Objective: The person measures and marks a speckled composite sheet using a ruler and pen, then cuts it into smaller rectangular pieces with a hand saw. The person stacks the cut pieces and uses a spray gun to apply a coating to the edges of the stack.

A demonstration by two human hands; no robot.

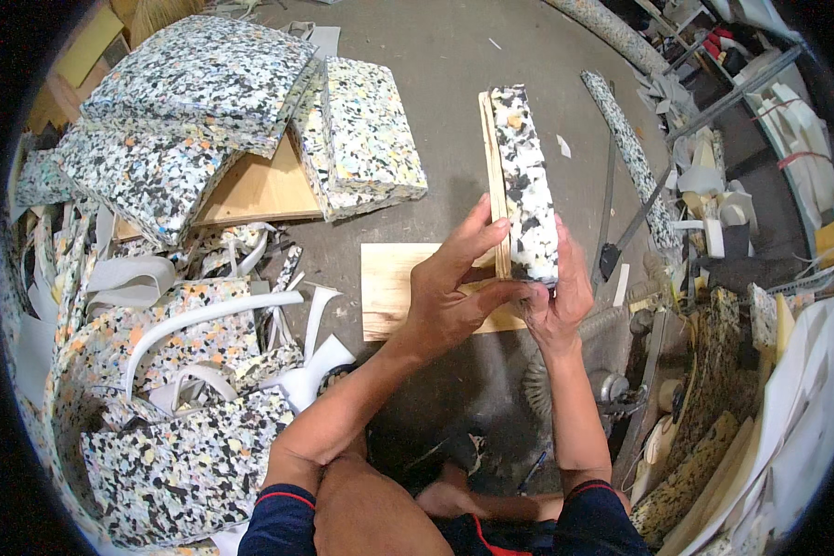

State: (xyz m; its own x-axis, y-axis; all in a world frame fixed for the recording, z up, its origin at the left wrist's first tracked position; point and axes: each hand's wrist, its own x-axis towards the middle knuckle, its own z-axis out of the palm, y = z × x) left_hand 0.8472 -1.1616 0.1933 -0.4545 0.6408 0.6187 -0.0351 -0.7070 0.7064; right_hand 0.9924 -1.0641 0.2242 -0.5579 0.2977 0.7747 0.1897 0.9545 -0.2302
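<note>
Floor (454,74) first: bare concrete, with speckled foam slabs (204,83) heaped at upper left, foam offcuts (176,389) piled at lower left, and a narrow foam strip (632,153) lying to the right. Plywood sheet (264,190) sits under the slabs. Flat wooden board (389,287) lies on the floor directly below my hands. Foam block (526,181) is held up on edge above that board, with a thin wooden panel (494,176) pressed against its left face. Left hand (454,296) wraps the lower end, fingers spread along the panel; right hand (558,301) grips the foam side opposite. Both clamped on the same piece, squeezing panel to foam. My judgement: keep pressure even along the seam, edges flush, and check alignment at the far end, which I cannot see closely.
</note>
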